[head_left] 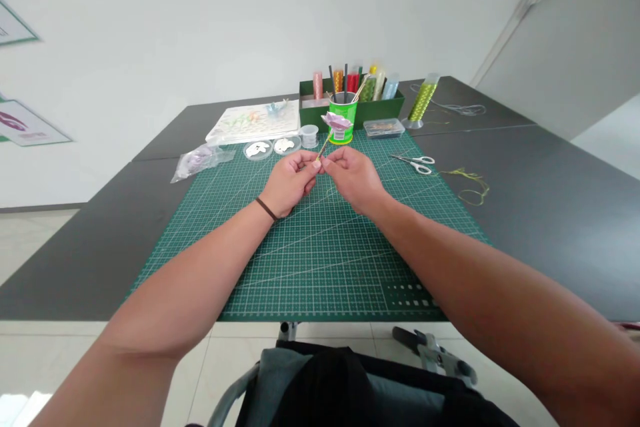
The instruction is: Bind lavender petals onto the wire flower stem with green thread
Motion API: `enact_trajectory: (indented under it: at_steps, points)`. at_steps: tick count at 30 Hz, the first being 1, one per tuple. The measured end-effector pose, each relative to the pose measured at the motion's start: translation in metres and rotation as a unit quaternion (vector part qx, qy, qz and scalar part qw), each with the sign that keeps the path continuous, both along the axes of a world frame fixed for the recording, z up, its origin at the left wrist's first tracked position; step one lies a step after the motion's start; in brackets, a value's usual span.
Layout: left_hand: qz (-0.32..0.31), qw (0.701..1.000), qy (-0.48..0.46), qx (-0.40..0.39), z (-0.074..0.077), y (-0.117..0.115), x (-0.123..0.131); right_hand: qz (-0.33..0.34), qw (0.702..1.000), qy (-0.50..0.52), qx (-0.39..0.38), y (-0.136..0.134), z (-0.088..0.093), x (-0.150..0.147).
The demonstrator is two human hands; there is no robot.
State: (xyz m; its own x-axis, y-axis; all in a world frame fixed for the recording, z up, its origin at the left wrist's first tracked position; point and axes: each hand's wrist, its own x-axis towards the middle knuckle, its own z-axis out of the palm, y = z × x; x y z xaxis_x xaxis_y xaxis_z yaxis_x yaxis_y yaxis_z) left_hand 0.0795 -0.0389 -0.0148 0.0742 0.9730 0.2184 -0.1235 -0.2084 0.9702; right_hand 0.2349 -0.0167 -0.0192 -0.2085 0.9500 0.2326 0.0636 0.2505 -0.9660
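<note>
Both my hands meet above the green cutting mat (pixel 320 260). My left hand (pixel 289 181) and my right hand (pixel 354 177) pinch the thin stem of a small purple flower (pixel 336 122), fingers closed round it. The flower head points up and away from me, towards a green cup (pixel 343 121) holding sticks. A dark band circles my left wrist.
Scissors (pixel 416 163) and loose green thread (pixel 470 185) lie to the right on the mat. A green box (pixel 350 103) of coloured spools, a green thread spool (pixel 421 102), a clear case (pixel 384 127), small dishes (pixel 273 147), a plastic bag (pixel 200 160) and a printed sheet (pixel 255 121) lie behind.
</note>
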Motion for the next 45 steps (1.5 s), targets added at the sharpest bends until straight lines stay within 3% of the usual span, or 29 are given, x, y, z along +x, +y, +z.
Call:
enact_trajectory:
  at_steps: [9,19,34,45]
  points:
    - [-0.029,0.999,-0.044,0.001,0.004,-0.003,-0.005,0.037,0.999,0.035,0.000,-0.006,0.008,0.001]
    - [-0.050,0.998,-0.048,-0.003,0.009,-0.007,-0.003,0.022,0.998,0.055,0.013,-0.008,0.010,0.000]
    - [-0.013,1.000,-0.019,-0.007,0.009,-0.006,-0.001,-0.002,0.999,0.036,0.031,-0.007,0.005,-0.001]
    - [0.024,0.998,0.049,0.040,0.002,0.000,0.000,-0.013,0.999,0.024,0.035,-0.005,0.005,-0.001]
